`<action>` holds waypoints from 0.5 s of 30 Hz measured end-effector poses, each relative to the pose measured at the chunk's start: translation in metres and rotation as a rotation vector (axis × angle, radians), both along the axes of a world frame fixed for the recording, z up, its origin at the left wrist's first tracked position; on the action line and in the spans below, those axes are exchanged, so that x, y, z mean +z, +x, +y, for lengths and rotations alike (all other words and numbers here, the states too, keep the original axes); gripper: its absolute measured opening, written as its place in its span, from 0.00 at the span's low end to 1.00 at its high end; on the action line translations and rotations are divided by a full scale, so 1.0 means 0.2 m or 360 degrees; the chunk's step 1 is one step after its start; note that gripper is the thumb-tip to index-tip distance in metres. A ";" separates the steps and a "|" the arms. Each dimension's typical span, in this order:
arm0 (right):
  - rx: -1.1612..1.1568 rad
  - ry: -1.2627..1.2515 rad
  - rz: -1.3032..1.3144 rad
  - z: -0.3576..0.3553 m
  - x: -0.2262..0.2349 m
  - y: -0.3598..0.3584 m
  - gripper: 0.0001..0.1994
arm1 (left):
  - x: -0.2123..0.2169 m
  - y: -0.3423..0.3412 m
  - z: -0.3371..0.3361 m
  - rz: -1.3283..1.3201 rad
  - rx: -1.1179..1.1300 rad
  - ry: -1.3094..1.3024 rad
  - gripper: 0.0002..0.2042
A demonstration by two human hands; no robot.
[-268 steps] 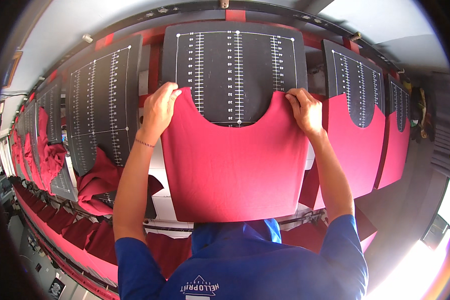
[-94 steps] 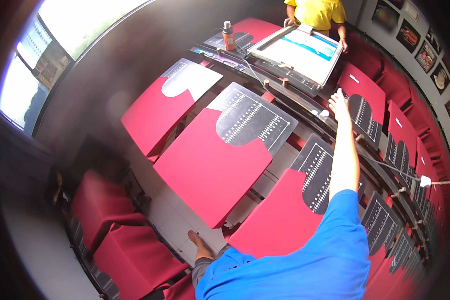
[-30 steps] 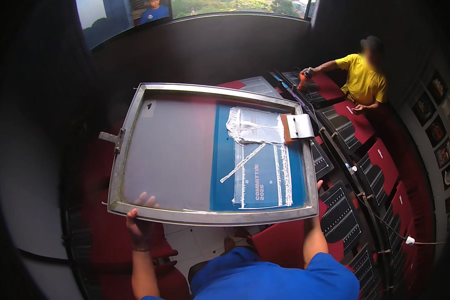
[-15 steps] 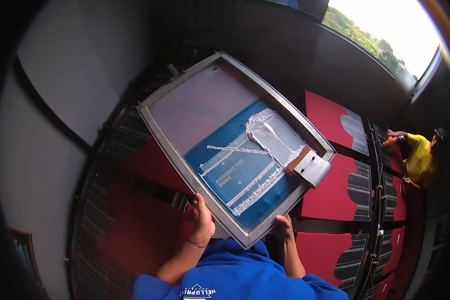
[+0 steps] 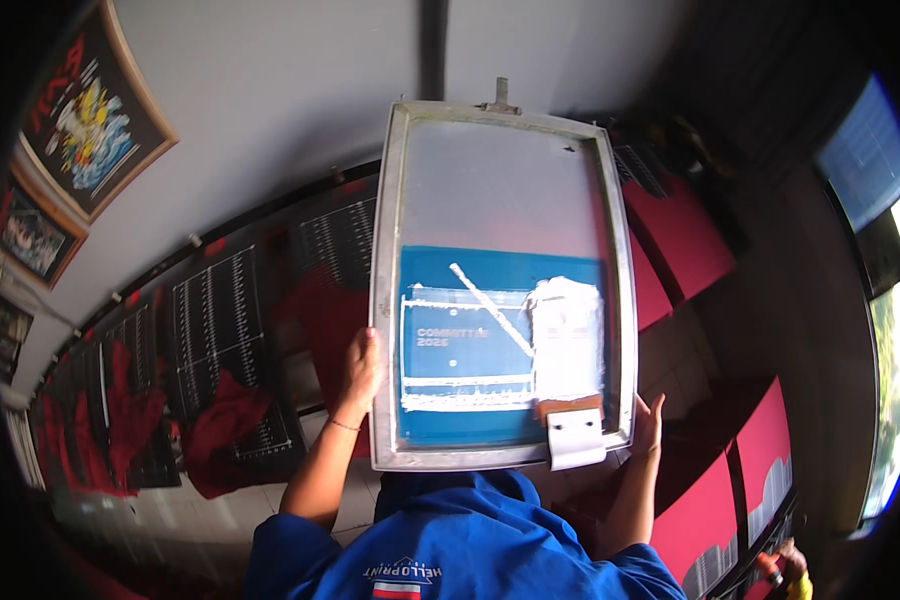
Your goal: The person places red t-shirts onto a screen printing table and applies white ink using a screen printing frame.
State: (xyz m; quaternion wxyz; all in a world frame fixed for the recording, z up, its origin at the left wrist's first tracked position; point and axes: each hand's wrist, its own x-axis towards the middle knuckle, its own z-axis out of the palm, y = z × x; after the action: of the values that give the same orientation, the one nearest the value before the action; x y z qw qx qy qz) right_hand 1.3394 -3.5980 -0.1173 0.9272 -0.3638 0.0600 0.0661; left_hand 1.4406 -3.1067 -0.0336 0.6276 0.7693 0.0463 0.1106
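A metal-framed printing screen [image 5: 470,459] is held up in front of me, its long sides nearly upright. Its mesh is pale above and blue below, with white ink [image 5: 567,345] in thick streaks and a broad patch. A squeegee [image 5: 576,448] with a silver handle and brown blade rests at the lower right corner, touched by neither hand. My left hand [image 5: 364,368] grips the left rail. At the lower right rail, my right hand [image 5: 649,425] presses against the side, its fingers partly hidden behind the frame.
Black boards with white markings [image 5: 225,340] line the left, some with crumpled red cloth [image 5: 228,410]. Red-covered boards [image 5: 685,500] stand at right. Framed pictures [image 5: 95,120] hang on the left wall. Another person's hand [image 5: 790,560] shows at lower right, beside a window [image 5: 890,370].
The screen has turned from a slant to nearly upright, still in both hands. My view has swung left, bringing the framed pictures in; the person in yellow has slid to the lower right edge.
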 end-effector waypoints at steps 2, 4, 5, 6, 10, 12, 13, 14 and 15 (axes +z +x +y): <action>0.0367 -0.0368 0.0045 -0.19 0.14 0.14 0.37 | 0.00 -0.02 -0.06 0.0087 0.0143 0.0046 0.23; 0.0089 -0.0718 0.0464 -0.30 0.20 0.26 0.28 | 0.07 -0.05 -0.09 0.0236 0.0185 -0.0020 0.23; -0.0182 -0.0986 0.0353 -0.21 0.31 0.34 0.20 | 0.13 -0.09 -0.17 0.0344 0.0297 0.0014 0.24; -0.0310 -0.1386 0.0362 -0.18 0.31 0.38 0.18 | 0.21 -0.11 -0.21 0.0441 0.0382 0.0043 0.25; -0.0045 -0.1406 0.0242 -0.07 0.45 0.55 0.17 | 0.07 -0.19 -0.08 0.0601 0.0547 0.0087 0.31; -0.0055 -0.1521 0.0186 -0.08 0.45 0.63 0.17 | 0.04 -0.14 -0.05 0.0614 0.0493 0.0026 0.34; -0.0090 -0.1595 0.0134 -0.09 0.41 0.68 0.17 | 0.04 -0.10 -0.06 0.0612 0.0481 -0.0071 0.35; -0.0106 -0.1667 0.0069 -0.09 0.40 0.71 0.17 | 0.03 -0.09 -0.06 0.0612 0.0481 -0.0104 0.35; -0.0101 -0.1707 0.0087 -0.09 0.39 0.73 0.16 | 0.02 -0.07 -0.07 0.0611 0.0480 -0.0136 0.35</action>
State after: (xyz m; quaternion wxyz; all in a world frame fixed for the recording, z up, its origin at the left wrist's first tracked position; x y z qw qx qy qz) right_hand 1.4861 -3.6169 -0.0393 0.6109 -0.7825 0.1206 0.0075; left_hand 1.4258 -3.1206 -0.0296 0.6155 0.7334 0.2837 0.0528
